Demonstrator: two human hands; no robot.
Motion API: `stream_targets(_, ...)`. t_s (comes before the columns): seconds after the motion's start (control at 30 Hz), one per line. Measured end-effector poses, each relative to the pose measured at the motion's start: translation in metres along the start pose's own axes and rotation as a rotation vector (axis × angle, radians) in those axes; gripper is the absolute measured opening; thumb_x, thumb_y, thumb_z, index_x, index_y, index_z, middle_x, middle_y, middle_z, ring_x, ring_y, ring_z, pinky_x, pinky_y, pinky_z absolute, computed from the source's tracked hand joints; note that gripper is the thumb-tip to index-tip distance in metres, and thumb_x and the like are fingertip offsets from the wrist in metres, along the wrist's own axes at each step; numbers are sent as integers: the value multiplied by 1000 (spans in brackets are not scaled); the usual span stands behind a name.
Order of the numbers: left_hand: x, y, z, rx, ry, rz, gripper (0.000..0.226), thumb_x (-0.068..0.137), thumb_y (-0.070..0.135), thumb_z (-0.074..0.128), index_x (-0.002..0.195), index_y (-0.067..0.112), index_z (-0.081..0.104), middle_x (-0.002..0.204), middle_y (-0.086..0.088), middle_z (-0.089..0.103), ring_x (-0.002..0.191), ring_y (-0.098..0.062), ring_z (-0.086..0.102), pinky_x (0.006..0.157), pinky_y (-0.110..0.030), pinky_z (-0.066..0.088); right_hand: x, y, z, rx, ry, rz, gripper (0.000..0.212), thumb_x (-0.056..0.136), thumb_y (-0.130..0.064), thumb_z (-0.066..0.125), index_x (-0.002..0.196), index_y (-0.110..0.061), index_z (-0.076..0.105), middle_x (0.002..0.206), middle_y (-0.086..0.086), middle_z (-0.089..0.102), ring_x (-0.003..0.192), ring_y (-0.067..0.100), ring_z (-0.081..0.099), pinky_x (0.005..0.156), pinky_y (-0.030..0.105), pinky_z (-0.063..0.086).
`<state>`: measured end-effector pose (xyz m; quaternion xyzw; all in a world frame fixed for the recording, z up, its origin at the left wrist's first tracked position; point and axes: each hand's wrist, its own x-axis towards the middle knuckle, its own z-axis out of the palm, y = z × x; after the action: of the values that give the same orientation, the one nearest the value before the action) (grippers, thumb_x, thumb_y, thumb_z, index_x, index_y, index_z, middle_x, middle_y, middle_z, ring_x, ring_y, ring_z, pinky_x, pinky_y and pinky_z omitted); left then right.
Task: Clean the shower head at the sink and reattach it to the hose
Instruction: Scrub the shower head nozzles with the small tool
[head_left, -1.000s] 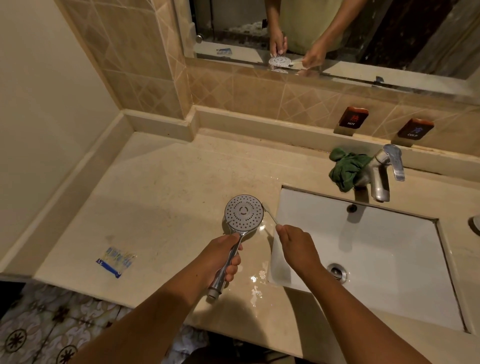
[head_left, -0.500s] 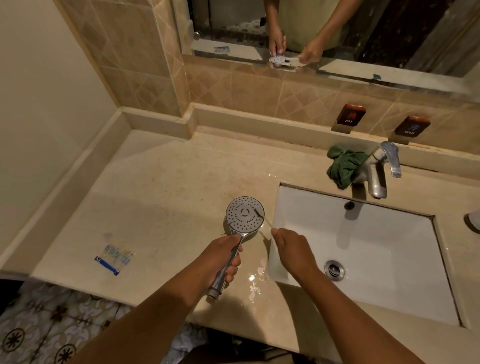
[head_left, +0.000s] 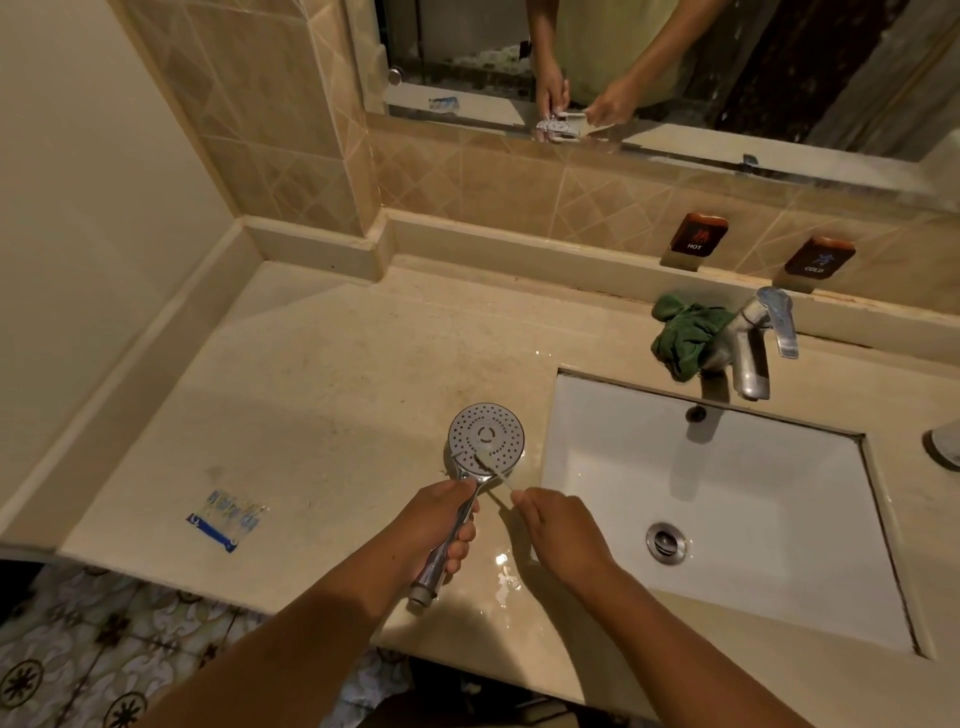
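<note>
The left hand (head_left: 436, 525) is wrapped around the chrome handle of the shower head (head_left: 485, 441), holding it face up over the table (head_left: 337, 389), just left of the sink (head_left: 779, 493). The right hand (head_left: 561, 530) pinches a pale toothbrush (head_left: 493, 467) whose brush end lies on the lower part of the spray face. No hose is attached to the handle's end. A green cloth (head_left: 683, 340) sits bunched against the tap (head_left: 748, 348). A blue packet (head_left: 228, 519) lies on the table, well to the left.
</note>
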<state>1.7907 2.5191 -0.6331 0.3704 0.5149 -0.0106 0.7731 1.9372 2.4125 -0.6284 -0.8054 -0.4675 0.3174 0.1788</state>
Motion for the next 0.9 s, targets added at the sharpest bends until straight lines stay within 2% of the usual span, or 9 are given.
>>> stream_targets(0.13, -1, -2, 0, -11, -12, -12, 35, 99, 42, 49, 99, 8, 55, 59, -8, 54, 41, -19, 44, 45, -23, 40, 3, 4, 0, -16, 3, -1, 40, 105, -44, 32, 74, -27, 52, 74, -5, 60, 70, 12, 58, 66, 27, 45)
stream_targets(0.23, 0, -3, 1, 29, -15, 21, 35, 99, 43, 48, 98, 8, 55, 58, -6, 53, 40, -18, 42, 44, -23, 39, 23, 17, -14, -6, 77, 38, 40, 105, -42, 34, 78, -22, 56, 81, 2, 65, 75, 20, 62, 70, 33, 48)
stream_targets(0.37, -2, -2, 1, 53, -36, 14, 35, 99, 43, 47, 97, 8, 54, 57, -6, 54, 39, -18, 44, 43, -23, 40, 44, 34, -29, 13, 156, 71, 44, 105, -42, 32, 78, -20, 59, 79, 2, 63, 73, 20, 61, 68, 34, 48)
stream_targets(0.6, -1, -5, -2, 55, -7, 5, 36, 98, 44, 47, 96, 9, 55, 57, -6, 53, 40, -18, 43, 44, -23, 40, 21, 14, -13, -11, 38, 2, 44, 105, -41, 33, 81, -18, 61, 81, 4, 68, 74, 20, 62, 68, 32, 46)
stream_targets(0.7, -2, -8, -3, 63, -3, -2, 38, 96, 48, 48, 98, 11, 55, 57, -5, 53, 41, -18, 42, 45, -24, 38, 0, 1, 6, -71, -47, -66, 43, 105, -43, 32, 77, -23, 58, 72, -4, 61, 65, 12, 58, 60, 26, 43)
stream_targets(0.9, -4, -8, 0, 63, -34, 24, 39, 95, 50, 49, 96, 12, 55, 58, -5, 52, 41, -18, 42, 46, -23, 37, 7, 6, -1, -63, -7, -64, 39, 105, -43, 32, 78, -27, 55, 73, -5, 60, 66, 11, 58, 59, 24, 41)
